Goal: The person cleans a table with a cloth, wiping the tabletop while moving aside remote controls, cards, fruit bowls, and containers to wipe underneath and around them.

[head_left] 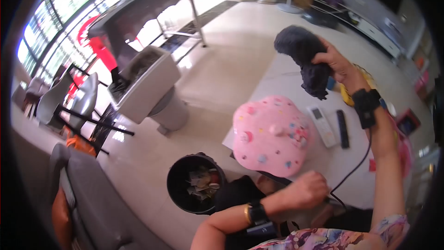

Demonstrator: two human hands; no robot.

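My right hand (336,64) is raised over the white table (273,79), its fingers wrapped round a dark grey cloth (303,53) that bunches above and hangs below the grip. My left hand (309,189) is closed in a fist beside the table's near edge, with nothing showing in it. Just beyond that fist sits a pink scalloped box (263,146) with a knobbed lid and small colourful decorations. To its right lie a white remote control (322,126) and a black remote control (342,128).
A black bin (173,183) with litter inside stands on the floor left of the table. Farther left are a grey sofa (99,194), a pale planter box (150,83) and grey chairs (85,95). Yellow bananas (347,96) lie behind my right wrist. A black cable (358,166) hangs from the wristband.
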